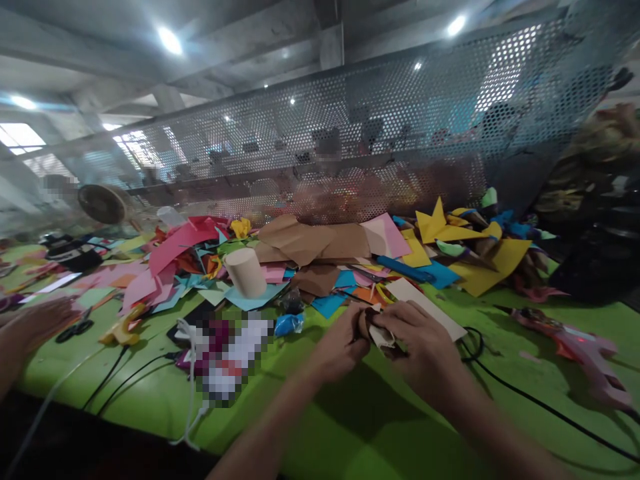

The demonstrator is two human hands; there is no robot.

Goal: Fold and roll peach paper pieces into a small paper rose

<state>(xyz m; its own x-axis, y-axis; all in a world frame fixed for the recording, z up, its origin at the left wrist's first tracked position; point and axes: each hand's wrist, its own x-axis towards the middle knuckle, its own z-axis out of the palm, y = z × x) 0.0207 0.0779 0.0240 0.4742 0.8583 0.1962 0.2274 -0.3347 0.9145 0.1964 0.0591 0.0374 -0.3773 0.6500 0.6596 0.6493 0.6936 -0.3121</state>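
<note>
Both my hands meet over the green tabletop [310, 427], a little right of centre. Between them is a small rolled piece of brown and cream paper [383, 333]. My left hand [343, 347] has its fingers closed round the left side of the roll. The fingers of my right hand [417, 337] pinch its right side. Just behind my right hand lies a cream sheet [425, 307]. The fingers partly cover the roll, so its full shape is hidden.
A pink glue gun [585, 353] with a black cord lies at right. Coloured paper [320, 243], a cardboard tube [245, 273] and a blue cutter [405, 268] lie behind. At left are a yellow glue gun [123, 327], scissors [75, 327], power strip [235, 363] and another person's arm [30, 327].
</note>
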